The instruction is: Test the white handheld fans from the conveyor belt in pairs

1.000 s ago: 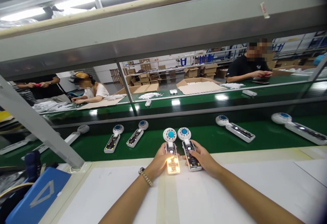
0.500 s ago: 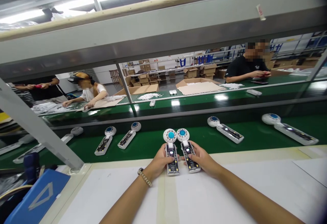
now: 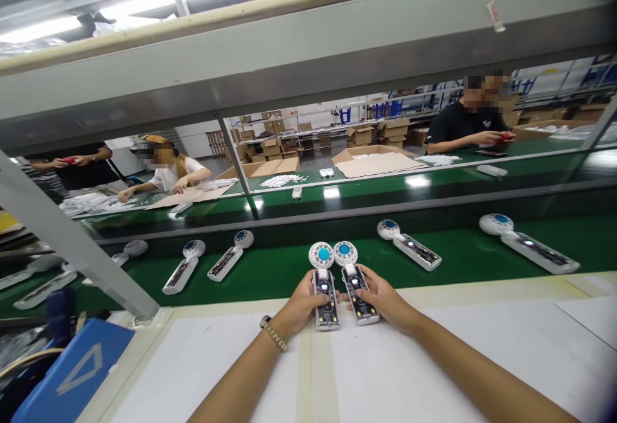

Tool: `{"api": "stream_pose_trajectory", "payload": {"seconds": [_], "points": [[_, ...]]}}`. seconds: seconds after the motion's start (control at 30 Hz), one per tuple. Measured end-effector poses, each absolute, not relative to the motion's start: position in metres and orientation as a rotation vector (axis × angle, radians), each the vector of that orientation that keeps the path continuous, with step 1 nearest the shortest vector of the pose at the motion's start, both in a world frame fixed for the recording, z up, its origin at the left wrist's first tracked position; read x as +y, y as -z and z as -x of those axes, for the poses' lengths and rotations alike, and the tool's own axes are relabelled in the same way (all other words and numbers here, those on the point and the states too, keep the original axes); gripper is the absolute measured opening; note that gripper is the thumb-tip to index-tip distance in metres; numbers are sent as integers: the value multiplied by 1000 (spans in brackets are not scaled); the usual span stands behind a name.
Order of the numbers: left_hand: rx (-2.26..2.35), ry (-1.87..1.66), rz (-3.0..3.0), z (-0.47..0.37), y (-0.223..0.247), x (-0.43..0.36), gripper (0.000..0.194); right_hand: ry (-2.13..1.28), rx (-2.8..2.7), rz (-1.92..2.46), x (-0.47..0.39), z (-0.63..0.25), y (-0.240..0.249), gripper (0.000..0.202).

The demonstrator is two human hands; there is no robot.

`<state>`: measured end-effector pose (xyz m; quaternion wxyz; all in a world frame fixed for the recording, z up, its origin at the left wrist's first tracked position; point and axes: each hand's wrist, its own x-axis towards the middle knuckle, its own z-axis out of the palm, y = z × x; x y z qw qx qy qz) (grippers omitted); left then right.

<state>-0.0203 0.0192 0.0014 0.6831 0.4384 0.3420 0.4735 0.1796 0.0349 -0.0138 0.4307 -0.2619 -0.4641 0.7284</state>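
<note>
My left hand (image 3: 306, 301) is closed around a white device with a clear front (image 3: 326, 310), its thumb on the face. My right hand (image 3: 382, 299) grips a similar device (image 3: 361, 301), also with the thumb on its front. Both devices have a round white head with a blue centre and lie side by side, heads nearly touching, over the near edge of the green belt (image 3: 284, 275). Dark circuit boards with small lights show through both fronts. The fingers behind the devices are mostly hidden.
More such devices lie on the belt, left (image 3: 182, 267) and right (image 3: 417, 251). A slanted metal post (image 3: 81, 236) and a blue folder (image 3: 72, 371) stand at left. White sheets (image 3: 448, 359) cover the near table. Other people sit or stand beyond a second belt (image 3: 347, 185).
The devices lying on the near belt have moved left. White pieces on the far belt have shifted right. Both my hands and their devices have hardly moved.
</note>
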Motion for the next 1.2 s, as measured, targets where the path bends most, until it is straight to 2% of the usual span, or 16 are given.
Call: {"api": "stream_pose_trajectory", "payload": {"seconds": [0.7,0.8,0.87,0.93,1.0,1.1,1.2], "points": [[799,-1052,-955,18,-6,18,49,-1848,-1110,606,35,-180,9,61],[812,-1055,-888,16,-12,18,38,-1892,-1026,574,34,-183,4,46],[863,-1013,-865,15,-15,17,47,-1961,-938,567,32,-184,-1,33],[953,-957,-895,13,-17,16,65,-2045,-857,558,28,-184,-5,44],[1026,-926,-948,10,-16,14,71,-2100,-826,583,27,-183,-8,57],[1099,-962,-966,10,-14,15,68,-1998,-898,759,35,-191,-12,59],[1388,-1082,-1041,33,-18,26,60,-1522,-1198,1074,61,-220,-18,57]]}}
